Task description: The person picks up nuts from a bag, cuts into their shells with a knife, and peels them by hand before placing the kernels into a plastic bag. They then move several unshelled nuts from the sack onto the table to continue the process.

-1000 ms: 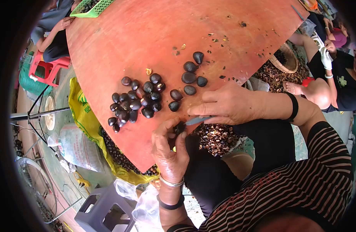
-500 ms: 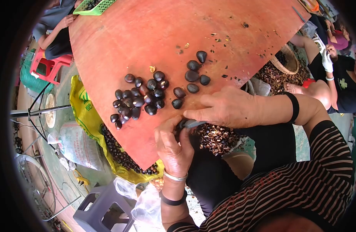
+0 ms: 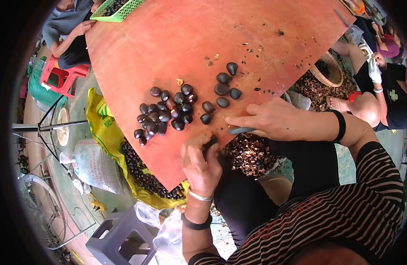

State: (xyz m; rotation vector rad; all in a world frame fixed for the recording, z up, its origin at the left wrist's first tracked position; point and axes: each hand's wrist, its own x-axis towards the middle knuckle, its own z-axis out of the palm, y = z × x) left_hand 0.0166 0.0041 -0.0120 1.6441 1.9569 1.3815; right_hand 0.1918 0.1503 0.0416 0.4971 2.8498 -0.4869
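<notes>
Between the thumb and fingers of my left hand [image 3: 200, 165] is a dark nut [image 3: 210, 141], held at the near edge of the orange-red table [image 3: 141, 53]. My right hand [image 3: 274, 121] grips a small knife [image 3: 241, 130], whose grey blade shows beneath the fingers, a little apart from the nut. A group of dark, shiny nuts [image 3: 170, 105] lies on the table to the left. Several duller dark nuts [image 3: 221, 89] are spread just beyond my hands. Below the table edge is a pile of broken shells [image 3: 252, 154].
A yellow sack [image 3: 97, 119] of nuts and a grey stool [image 3: 119, 238] stand at the left. A green basket [image 3: 119, 15] sits at the far corner beside a seated person. At the right, another person in white gloves sits near a round wicker basket [image 3: 337, 75].
My right hand and the knife have drawn away from the nut in my left hand. The table and the things on it appear shifted slightly to the right in the view.
</notes>
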